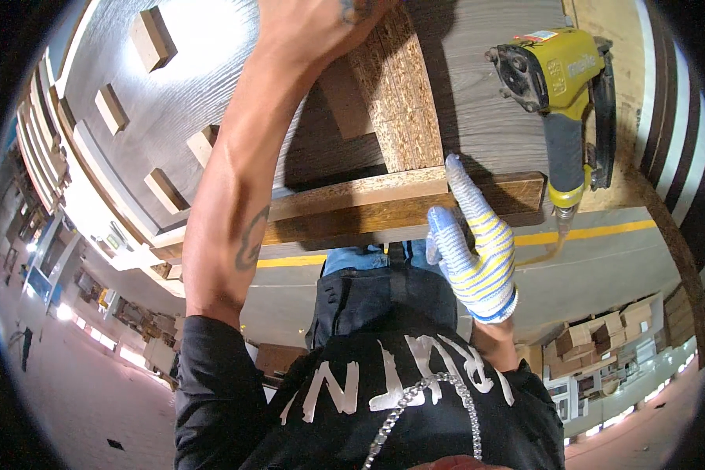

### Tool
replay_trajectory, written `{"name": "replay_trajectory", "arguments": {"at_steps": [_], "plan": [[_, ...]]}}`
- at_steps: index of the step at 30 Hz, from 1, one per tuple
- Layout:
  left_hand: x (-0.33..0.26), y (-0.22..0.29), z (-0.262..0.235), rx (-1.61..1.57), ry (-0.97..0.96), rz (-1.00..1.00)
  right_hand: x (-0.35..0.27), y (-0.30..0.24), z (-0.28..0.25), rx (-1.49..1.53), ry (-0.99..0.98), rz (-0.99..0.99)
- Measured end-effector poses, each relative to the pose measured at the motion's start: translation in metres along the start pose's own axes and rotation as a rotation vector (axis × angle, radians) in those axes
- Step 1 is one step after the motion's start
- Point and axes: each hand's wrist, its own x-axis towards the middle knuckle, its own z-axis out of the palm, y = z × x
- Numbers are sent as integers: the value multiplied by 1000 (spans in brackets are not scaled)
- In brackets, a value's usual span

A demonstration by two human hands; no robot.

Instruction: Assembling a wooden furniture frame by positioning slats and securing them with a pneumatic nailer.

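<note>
My bare left hand [313,27] reaches to the top edge of the view, over the far end of particleboard strips [403,94]; its fingers are out of sight. My right hand [478,254] wears a white glove with yellow and blue stripes. Its fingers are stretched and apart, the index fingertip beside the near end of the particleboard strips, where they meet a crosswise strip [360,188]. A darker wooden bar [368,215] runs along the near edge of the grey wood-grain panel [493,129]. To the right of my gloved hand lies a yellow and black nail gun [568,74].
Small wooden blocks [150,39] stand on the panel at the left, with a pale strip [113,176] along its side. An air hose [560,243] hangs from the nail gun. Striped dark and white boards [670,117] lie at far right. Stacked boxes [595,337] stand farther off.
</note>
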Motion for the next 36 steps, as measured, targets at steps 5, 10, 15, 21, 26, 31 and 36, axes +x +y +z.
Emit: {"name": "replay_trajectory", "arguments": {"at_steps": [5, 10, 15, 21, 26, 31, 36], "plan": [[-9, 4, -10, 67, -28, -223, 5, 0, -1, -45, 8, -48], [-53, 25, -21, -66, 11, -483, 17, -14, -1, -433, 196, -317], [-61, 28, -17, -60, -93, -608, 30, -27, 2, -570, 291, -435], [-57, 37, -16, -114, -31, -611, 29, -44, -1, -629, 217, -306], [-59, 35, -16, -204, -5, -606, 22, -37, -5, -645, 184, -302], [-35, 31, -31, -134, -146, -332, 3, -23, -11, -285, 25, 31], [9, -28, -10, -92, 80, -184, -2, -25, -8, -75, -31, 52]]}}
